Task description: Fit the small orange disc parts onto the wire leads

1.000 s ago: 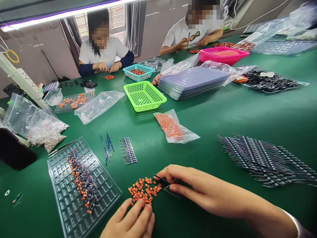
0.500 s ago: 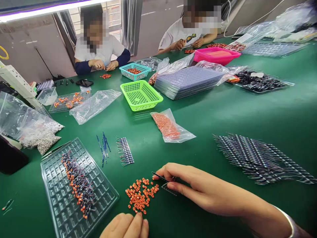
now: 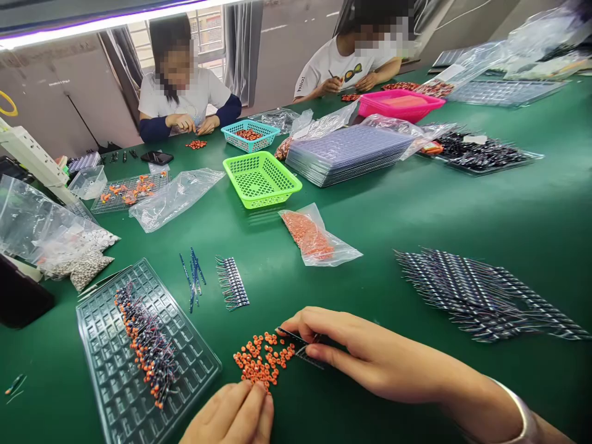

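Note:
My right hand point(image 3: 337, 345) grips a thin dark strip point(image 3: 311, 357) between thumb and fingers, just right of a loose pile of small orange ring-like caps point(image 3: 256, 364). A narrow dark edge point(image 3: 292, 336) also juts out under the index finger; whether it belongs to the same strip I cannot tell. My left hand point(image 3: 231, 413) is at the pile's near edge, its fingertips pressed together on the caps. What lies between those fingertips is hidden. Left of the pile, a clear compartment tray point(image 3: 194, 351) bears a heap of wired pieces with orange ends point(image 3: 145, 345).
Dark wired strips point(image 3: 481, 296) lie in a stack at right; a smaller wired strip point(image 3: 232, 282) and thin blue strips point(image 3: 194, 277) lie beyond the tray. Farther back are a bag of orange caps point(image 3: 314, 237), a green basket point(image 3: 261, 179) and stacked clear trays point(image 3: 346, 154). Two people work opposite.
My left hand has moved forward onto the near edge of the orange caps. My right hand, still gripping the dark strip, has shifted slightly left toward the pile.

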`<state>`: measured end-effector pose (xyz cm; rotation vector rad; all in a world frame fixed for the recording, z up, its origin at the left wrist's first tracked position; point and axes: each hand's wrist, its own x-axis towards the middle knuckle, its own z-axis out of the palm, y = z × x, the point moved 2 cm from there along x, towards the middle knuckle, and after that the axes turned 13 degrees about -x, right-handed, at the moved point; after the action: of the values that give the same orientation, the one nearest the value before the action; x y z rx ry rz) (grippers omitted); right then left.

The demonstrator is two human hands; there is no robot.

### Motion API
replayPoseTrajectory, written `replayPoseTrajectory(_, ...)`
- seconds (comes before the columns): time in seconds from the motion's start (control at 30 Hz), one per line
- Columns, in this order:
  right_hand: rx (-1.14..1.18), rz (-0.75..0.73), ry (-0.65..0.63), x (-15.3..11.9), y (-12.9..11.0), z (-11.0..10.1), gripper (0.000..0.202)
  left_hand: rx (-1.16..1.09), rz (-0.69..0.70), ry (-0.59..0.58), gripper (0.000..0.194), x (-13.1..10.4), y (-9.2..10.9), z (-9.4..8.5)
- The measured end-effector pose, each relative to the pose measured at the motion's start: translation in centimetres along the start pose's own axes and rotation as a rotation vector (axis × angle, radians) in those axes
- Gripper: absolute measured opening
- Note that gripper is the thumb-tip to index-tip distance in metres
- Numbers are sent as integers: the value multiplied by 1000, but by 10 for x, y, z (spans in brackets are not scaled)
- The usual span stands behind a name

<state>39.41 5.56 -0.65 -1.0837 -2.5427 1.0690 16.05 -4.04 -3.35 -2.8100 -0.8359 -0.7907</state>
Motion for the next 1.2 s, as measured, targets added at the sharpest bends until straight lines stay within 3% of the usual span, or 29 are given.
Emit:
replayPoseTrajectory(0.17,20,-7,27,2,0,3,19,15,-10,-55,59,10,-9,-5)
replayPoseTrajectory(0.4,54,0,53,6,6,5,20,-1,-79,-239,60,33,-14,3)
replayPoseTrajectory(0.57,80,1,69,4,4,3,17,-12,-94,-227,60,33,-14,3)
replayPoseTrajectory(0.77,84,-80,-2,3,-5,6,15,-15,-138,-259,58,39,-17,-2)
replayPoseTrajectory(0.93,9,-49,72,2,-1,2,16,-26,-145,-324,62,42,-17,0)
replayPoseTrajectory(1.1,17,-21,160,3,2,-1,13,-3,-100,-301,59,43,-16,-3)
replayPoseTrajectory(1.2,-21,62,264,6,6,-1,18,11,-81,-126,58,38,-12,-4)
